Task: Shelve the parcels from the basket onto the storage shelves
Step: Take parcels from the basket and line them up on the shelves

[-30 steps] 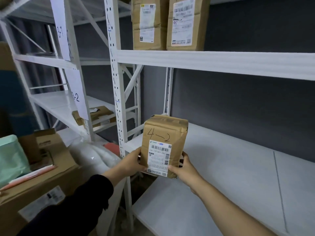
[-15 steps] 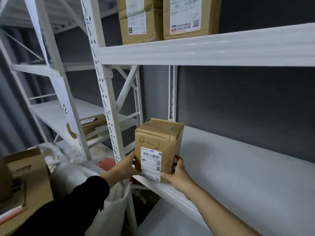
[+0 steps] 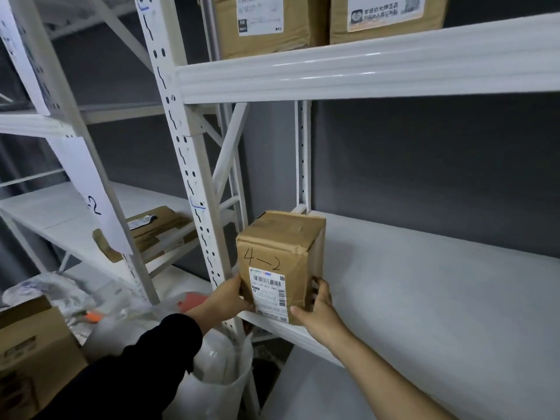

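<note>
Placing step: the parcel stands upright on the shelf, at its front edge just right of the post. The left grip and right grip are clamped on its sides. Next, I judge: slide it back and let go. It is wrapped in creased brown paper marked "4—2", with a white barcode label.

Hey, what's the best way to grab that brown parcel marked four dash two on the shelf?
Take the parcel by its two side faces, low down, coming from the front, as the left hand and right hand do now. It stands upright at the shelf edge, taller than wide, with the post close on its left and the wall behind, so the front is open.
</note>
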